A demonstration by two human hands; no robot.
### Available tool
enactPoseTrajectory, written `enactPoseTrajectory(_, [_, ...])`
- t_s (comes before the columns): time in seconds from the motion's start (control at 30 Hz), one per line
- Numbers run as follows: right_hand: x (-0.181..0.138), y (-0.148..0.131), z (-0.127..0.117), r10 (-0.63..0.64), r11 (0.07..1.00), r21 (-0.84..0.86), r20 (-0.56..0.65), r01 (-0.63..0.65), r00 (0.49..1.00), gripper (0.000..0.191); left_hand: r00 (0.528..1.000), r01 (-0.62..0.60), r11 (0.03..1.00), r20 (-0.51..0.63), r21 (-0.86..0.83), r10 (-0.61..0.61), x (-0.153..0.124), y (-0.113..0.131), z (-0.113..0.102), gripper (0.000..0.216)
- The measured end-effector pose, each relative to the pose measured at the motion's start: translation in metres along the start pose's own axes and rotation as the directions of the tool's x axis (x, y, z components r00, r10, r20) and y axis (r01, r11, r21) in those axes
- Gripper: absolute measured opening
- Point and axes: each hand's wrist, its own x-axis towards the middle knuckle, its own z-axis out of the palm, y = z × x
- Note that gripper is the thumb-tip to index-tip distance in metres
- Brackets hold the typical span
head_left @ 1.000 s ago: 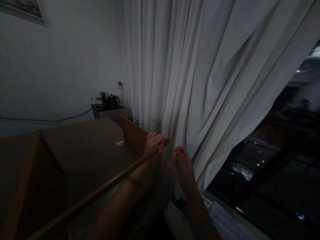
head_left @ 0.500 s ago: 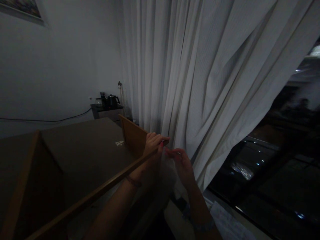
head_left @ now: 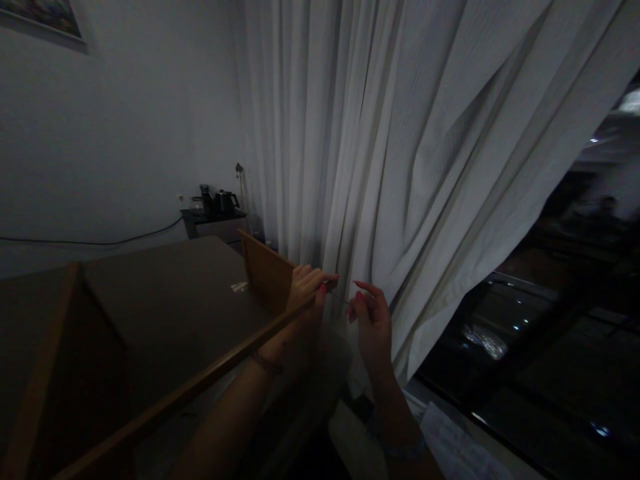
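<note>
A wooden frame (head_left: pixel 220 370) of joined boards stands on edge in front of me, one long narrow rail running from lower left to its far right corner. My left hand (head_left: pixel 306 288) is wrapped over that corner, its thumb pressed against the rail's end. From the corner a thin metal rod (head_left: pixel 341 299) sticks out to the right, too dim to name more exactly. My right hand (head_left: pixel 370 320) is at the rod's outer end, thumb and fingers curled around it and the index finger lifted. The fingertips' hold is partly hidden.
The frame rests on a grey-brown table (head_left: pixel 185 267), with small light pieces (head_left: pixel 239 287) lying on it. Behind stands a cabinet (head_left: pixel 215 223) with a black kettle (head_left: pixel 226 201). A pale curtain (head_left: pixel 380 167) hangs close by the right hand, beside a dark window (head_left: pixel 540 347).
My right hand has turned and shifted slightly right, away from the corner, uncovering the thin rod; its index finger has lifted. My left hand and the frame have stayed in place.
</note>
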Motion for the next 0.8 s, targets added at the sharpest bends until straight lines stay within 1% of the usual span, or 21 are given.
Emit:
enactPoseTrajectory(0.07, [-0.002, 0.003, 0.0, -0.019, 1.0, -0.015, -0.057, 0.018, 0.998, 0.022, 1.0, -0.005, 1.0, -0.003, -0.009, 0.005, 0.0, -0.001, 0.001, 0.048])
enactPoseTrajectory(0.13, [-0.004, 0.01, -0.003, -0.052, 0.997, -0.067, -0.1, 0.045, 0.994, 0.02, 1.0, -0.017, 1.0, -0.013, -0.018, 0.016, 0.0, -0.002, 0.001, 0.049])
enactPoseTrajectory(0.2, [-0.007, 0.017, -0.008, -0.087, 0.987, -0.144, -0.108, 0.071, 0.99, 0.016, 1.0, -0.026, 0.999, -0.015, -0.033, 0.026, 0.0, -0.002, 0.002, 0.049])
enactPoseTrajectory(0.27, [-0.009, 0.022, -0.013, -0.142, 0.967, -0.224, -0.085, 0.12, 0.986, 0.013, 0.999, -0.033, 0.998, -0.027, -0.05, 0.032, -0.001, -0.002, 0.002, 0.047])
enactPoseTrajectory(0.3, [-0.009, 0.024, -0.015, -0.187, 0.95, -0.266, -0.064, 0.163, 0.98, 0.011, 0.999, -0.032, 0.998, -0.032, -0.055, 0.031, -0.001, -0.002, 0.002, 0.047])
enactPoseTrajectory(0.4, [-0.008, 0.023, -0.021, -0.366, 0.855, -0.395, 0.0, 0.336, 0.931, 0.01, 0.999, -0.026, 0.998, -0.031, -0.051, 0.025, -0.001, -0.001, 0.002, 0.045])
enactPoseTrajectory(0.43, [-0.007, 0.022, -0.022, -0.41, 0.823, -0.428, 0.009, 0.373, 0.912, 0.009, 1.0, -0.021, 0.999, -0.021, -0.045, 0.02, 0.0, 0.0, 0.001, 0.045])
enactPoseTrajectory(0.47, [-0.006, 0.02, -0.022, -0.434, 0.801, -0.451, 0.013, 0.393, 0.901, 0.007, 1.0, -0.014, 0.999, -0.013, -0.036, 0.013, 0.0, 0.001, 0.0, 0.045])
enactPoseTrajectory(0.5, [-0.006, 0.018, -0.022, -0.435, 0.794, -0.463, 0.02, 0.394, 0.9, 0.005, 1.0, -0.005, 1.0, -0.008, -0.029, 0.005, 0.0, 0.002, -0.001, 0.045])
enactPoseTrajectory(0.57, [-0.006, 0.015, -0.02, -0.386, 0.815, -0.453, 0.039, 0.36, 0.922, 0.008, 1.0, 0.01, 1.0, -0.003, -0.026, -0.01, 0.001, 0.003, -0.001, 0.046])
enactPoseTrajectory(0.63, [-0.007, 0.012, -0.017, -0.292, 0.872, -0.398, 0.039, 0.283, 0.956, 0.007, 1.0, 0.01, 1.0, -0.002, -0.029, -0.01, 0.001, 0.003, -0.002, 0.046])
enactPoseTrajectory(0.67, [-0.008, 0.011, -0.015, -0.237, 0.908, -0.351, 0.023, 0.23, 0.971, 0.011, 1.0, 0.003, 1.0, -0.006, -0.03, -0.003, 0.001, 0.003, -0.001, 0.046])
enactPoseTrajectory(0.73, [-0.01, 0.007, -0.01, -0.118, 0.968, -0.223, -0.007, 0.113, 0.993, 0.028, 1.0, -0.009, 1.0, -0.011, -0.03, 0.008, 0.001, 0.002, 0.0, 0.046])
enactPoseTrajectory(0.77, [-0.011, 0.005, -0.008, -0.061, 0.986, -0.154, -0.007, 0.059, 0.998, 0.033, 1.0, -0.009, 1.0, -0.013, -0.029, 0.008, 0.001, 0.002, 0.0, 0.046])
enactPoseTrajectory(0.8, [-0.011, 0.004, -0.007, -0.011, 0.995, -0.096, 0.005, 0.011, 1.0, 0.034, 1.0, -0.006, 1.0, -0.015, -0.026, 0.006, 0.001, 0.001, 0.0, 0.046])
